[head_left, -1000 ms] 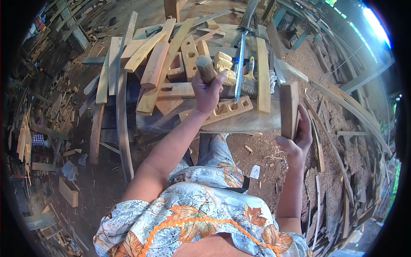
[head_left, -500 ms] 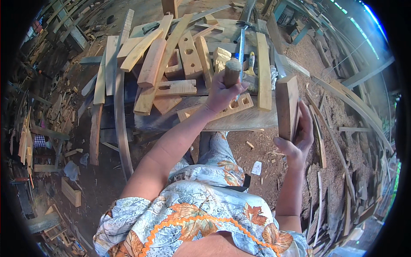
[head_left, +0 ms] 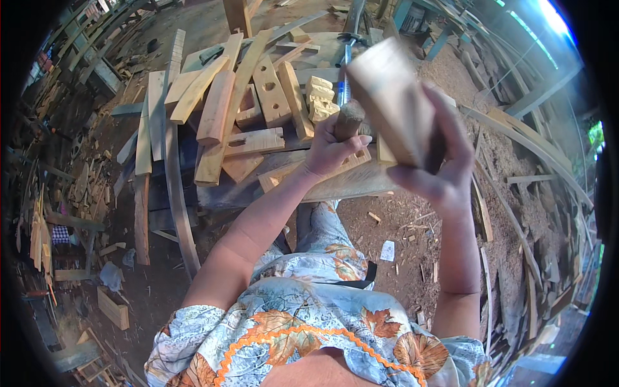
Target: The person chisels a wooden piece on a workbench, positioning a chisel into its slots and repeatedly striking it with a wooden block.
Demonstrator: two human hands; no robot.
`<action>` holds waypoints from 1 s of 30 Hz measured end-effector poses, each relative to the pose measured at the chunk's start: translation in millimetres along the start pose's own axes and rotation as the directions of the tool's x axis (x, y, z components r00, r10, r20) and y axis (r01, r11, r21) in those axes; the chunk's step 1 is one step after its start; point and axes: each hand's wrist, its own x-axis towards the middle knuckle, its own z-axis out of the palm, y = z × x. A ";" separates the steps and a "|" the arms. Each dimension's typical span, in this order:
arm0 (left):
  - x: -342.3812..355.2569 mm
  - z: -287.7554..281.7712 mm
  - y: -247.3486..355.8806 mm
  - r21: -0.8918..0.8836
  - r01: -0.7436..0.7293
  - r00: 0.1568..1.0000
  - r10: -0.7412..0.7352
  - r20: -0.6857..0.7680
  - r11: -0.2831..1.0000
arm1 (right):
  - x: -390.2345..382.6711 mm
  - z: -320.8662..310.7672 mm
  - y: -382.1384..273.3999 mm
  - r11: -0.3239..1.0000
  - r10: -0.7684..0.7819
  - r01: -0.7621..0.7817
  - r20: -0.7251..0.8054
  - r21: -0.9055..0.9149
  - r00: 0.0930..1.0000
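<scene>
My left hand [head_left: 327, 153] is closed around an upright, round wooden tool handle [head_left: 350, 120]. Its lower end is hidden behind my fingers. Below that hand lies a pale board with cut slots [head_left: 274, 180], near the front edge of the work table [head_left: 342, 188]. My right hand [head_left: 451, 169] grips a thick wooden block [head_left: 394, 97], smeared by motion. The block is raised and tilted, just right of the handle's top; whether they touch I cannot tell. Behind my left hand stands a yellowish, rough-carved piece [head_left: 320, 98].
Left on the table are a board with round holes [head_left: 271, 93], a slotted piece [head_left: 255, 141] and several loose planks [head_left: 216, 106]. A blue-and-white strip [head_left: 344, 80] and a hammer [head_left: 351, 37] lie toward the back. Long timber [head_left: 535, 151] and shavings cover the ground at right.
My right hand has swung the wooden block left and up, toward the tool handle. My left hand keeps its hold. The view has shifted slightly.
</scene>
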 end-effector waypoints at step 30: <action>-20.3 -18.1 17.4 0.212 -0.181 0.847 0.262 -0.463 0.960 | -103.6 31.4 137.7 0.599 0.547 -0.445 -0.065 -0.666 0.835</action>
